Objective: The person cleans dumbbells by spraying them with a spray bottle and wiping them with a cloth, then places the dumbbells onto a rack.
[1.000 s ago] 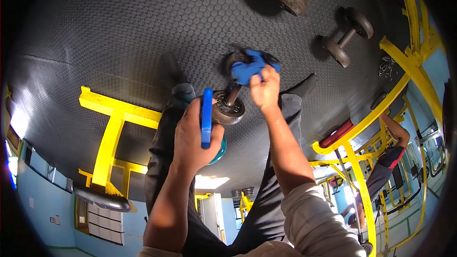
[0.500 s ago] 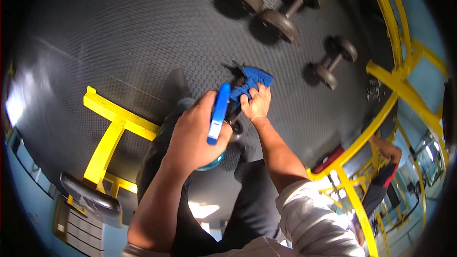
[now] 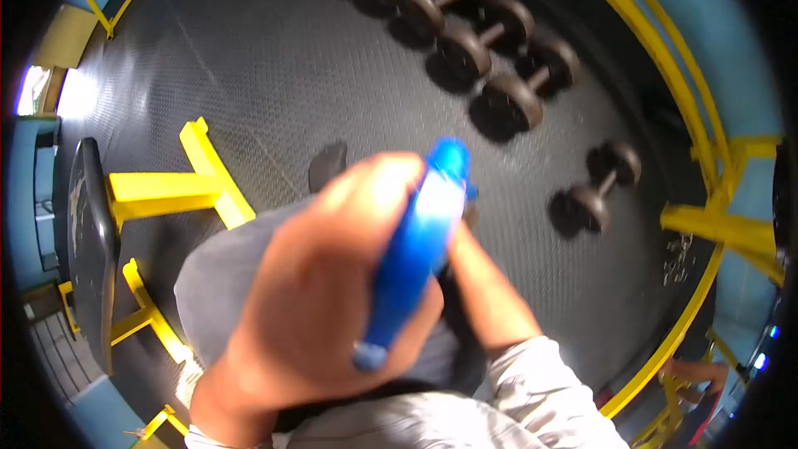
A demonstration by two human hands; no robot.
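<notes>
Close to the camera, my left hand [image 3: 316,283] is wrapped round a spray bottle with a blue trigger head [image 3: 416,249]. The bottle's body is hidden below the fist. Beyond it, lower down, my right hand [image 3: 462,241] is mostly hidden behind the bottle; its wrist and forearm show. A small edge of the blue cloth [image 3: 471,191] appears at that hand. The dumbbell seen under the cloth earlier is almost wholly covered now.
A row of brown dumbbells [image 3: 511,100] runs along the back of the black rubber floor [image 3: 266,75]. One more dumbbell [image 3: 603,187] lies at the right. Yellow frames [image 3: 698,220] curve along the right; a yellow-legged bench [image 3: 166,191] stands left. Part of another person [image 3: 702,374] shows lower right.
My left hand has risen nearer the camera with the spray bottle and now covers my right hand and most of the cloth. The view has shifted, showing more dumbbells.
</notes>
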